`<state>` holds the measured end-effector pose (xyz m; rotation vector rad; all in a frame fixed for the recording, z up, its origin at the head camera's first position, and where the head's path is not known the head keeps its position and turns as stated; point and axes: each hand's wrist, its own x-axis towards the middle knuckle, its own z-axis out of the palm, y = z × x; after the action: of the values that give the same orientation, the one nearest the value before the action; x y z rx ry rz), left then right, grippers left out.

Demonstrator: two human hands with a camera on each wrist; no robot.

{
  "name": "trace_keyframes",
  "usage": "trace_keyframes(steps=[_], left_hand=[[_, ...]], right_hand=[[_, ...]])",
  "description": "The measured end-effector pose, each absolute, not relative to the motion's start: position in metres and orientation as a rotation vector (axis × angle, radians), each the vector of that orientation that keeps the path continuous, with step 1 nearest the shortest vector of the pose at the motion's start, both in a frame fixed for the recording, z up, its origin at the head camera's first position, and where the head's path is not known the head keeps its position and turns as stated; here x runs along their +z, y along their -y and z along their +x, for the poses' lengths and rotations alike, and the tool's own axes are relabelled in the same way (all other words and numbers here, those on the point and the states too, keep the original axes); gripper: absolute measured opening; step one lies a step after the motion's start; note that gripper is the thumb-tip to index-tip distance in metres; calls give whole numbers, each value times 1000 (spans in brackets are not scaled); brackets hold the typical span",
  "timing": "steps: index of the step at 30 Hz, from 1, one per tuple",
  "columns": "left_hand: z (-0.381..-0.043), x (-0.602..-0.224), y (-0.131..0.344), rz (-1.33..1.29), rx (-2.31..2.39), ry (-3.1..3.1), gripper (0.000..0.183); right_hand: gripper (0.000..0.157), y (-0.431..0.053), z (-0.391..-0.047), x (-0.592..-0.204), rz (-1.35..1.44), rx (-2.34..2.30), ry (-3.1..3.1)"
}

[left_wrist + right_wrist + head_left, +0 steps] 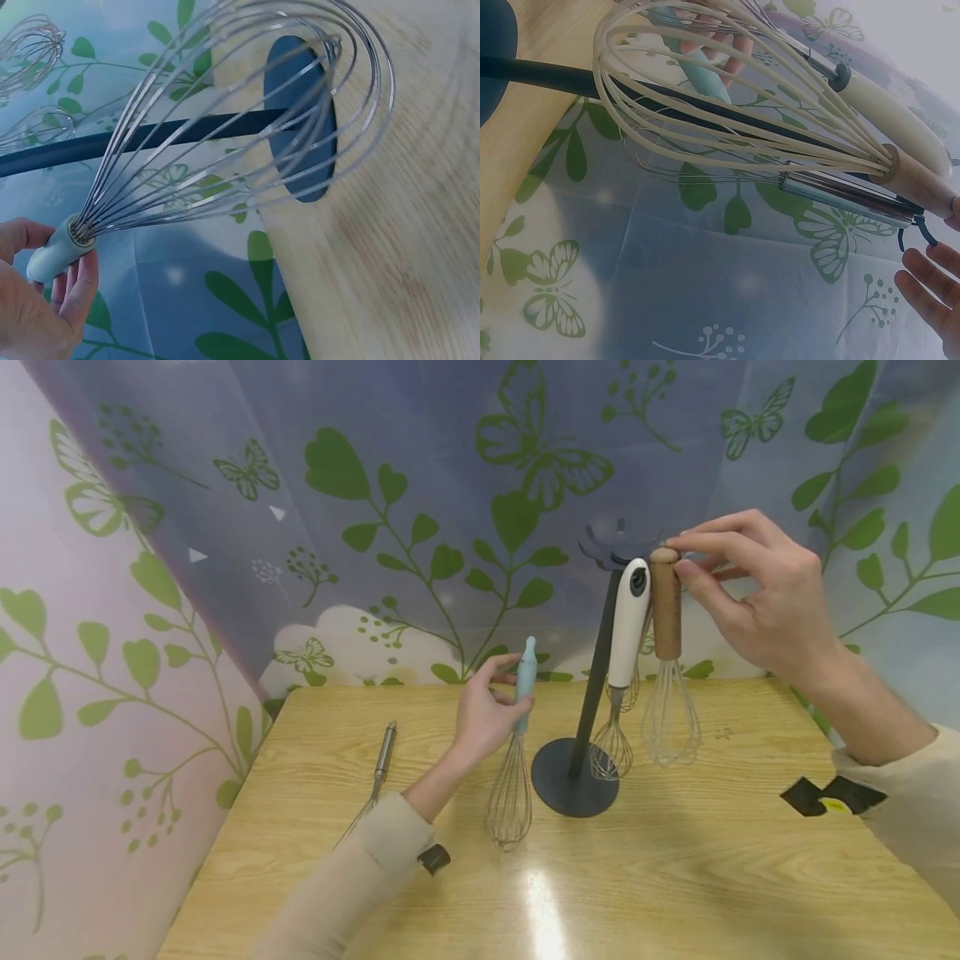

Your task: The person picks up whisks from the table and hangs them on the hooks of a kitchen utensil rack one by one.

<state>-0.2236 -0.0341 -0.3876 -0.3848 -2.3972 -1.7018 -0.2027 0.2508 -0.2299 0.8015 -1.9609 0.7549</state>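
Note:
My left hand [483, 714] grips a whisk with a light blue handle [527, 672], its wire end pointing down over the table, left of a dark stand [597, 685]. At the stand's top, my right hand [772, 589] pinches the upper end of a whisk with a wooden handle [666, 610] and pale loops, beside the hooks. A white-handled whisk [628, 627] hangs from the stand just left of it. Behind these, the right wrist view shows a metal-handled whisk [847, 196] hanging at a hook.
A metal whisk [386, 752] lies on the wooden table [675, 877] at the left, partly hidden by my left sleeve. The stand's round base [551, 789] rests mid-table. A leaf-and-butterfly patterned curtain [420, 435] rises behind the table's back edge.

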Motion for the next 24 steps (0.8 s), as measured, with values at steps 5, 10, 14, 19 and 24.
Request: trace_keyframes(steps=[5,10,14,19,24], left_hand=[[-222,-382,29,-394,-1697,2372,56],[-221,-375,25,-392,-1724,2344,57],[-220,-372,22,-402,-1716,2328,57],[-218,-367,20,-425,-1691,2311,57],[-215,-361,17,-439,-1683,2291,56]], right_hand=[[18,-251,-202,-230,800,750,1970],[18,-251,-202,-230,790,747,1975],[19,-250,-202,-230,784,749,1979],[19,-250,-202,-230,790,758,1970],[18,-250,-202,-230,794,751,1970]])
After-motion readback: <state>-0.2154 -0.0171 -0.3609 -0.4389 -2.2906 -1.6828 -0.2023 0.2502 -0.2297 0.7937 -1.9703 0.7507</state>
